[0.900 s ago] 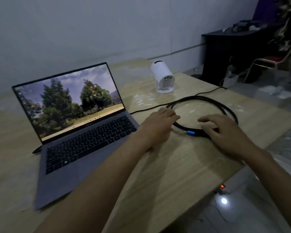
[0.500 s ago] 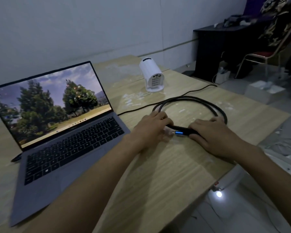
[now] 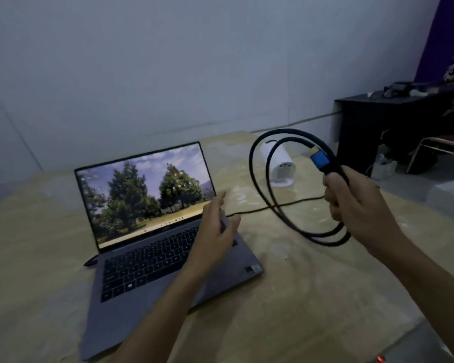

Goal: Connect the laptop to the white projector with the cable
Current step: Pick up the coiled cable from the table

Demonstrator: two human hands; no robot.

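An open grey laptop (image 3: 152,247) with a tree wallpaper sits left of centre on the wooden table (image 3: 312,284). The white projector (image 3: 281,166) stands upright at the back, partly behind the coiled black cable (image 3: 257,179). My right hand (image 3: 357,203) is closed around the coil and holds it up above the table, with the blue connector (image 3: 320,159) sticking up from my fist. My left hand (image 3: 215,229) hovers over the laptop's right side, fingers apart and holding nothing.
A thin black cord (image 3: 249,212) runs across the table behind the laptop toward the right. A black cabinet (image 3: 378,121) and a chair (image 3: 440,150) stand at the far right. The table's edge runs along the lower right, with a red light (image 3: 380,359) below it.
My right hand has lifted the coiled cable off the table. My left hand let go of the cable and moved left over the laptop. The view shifted so the laptop sits more central.
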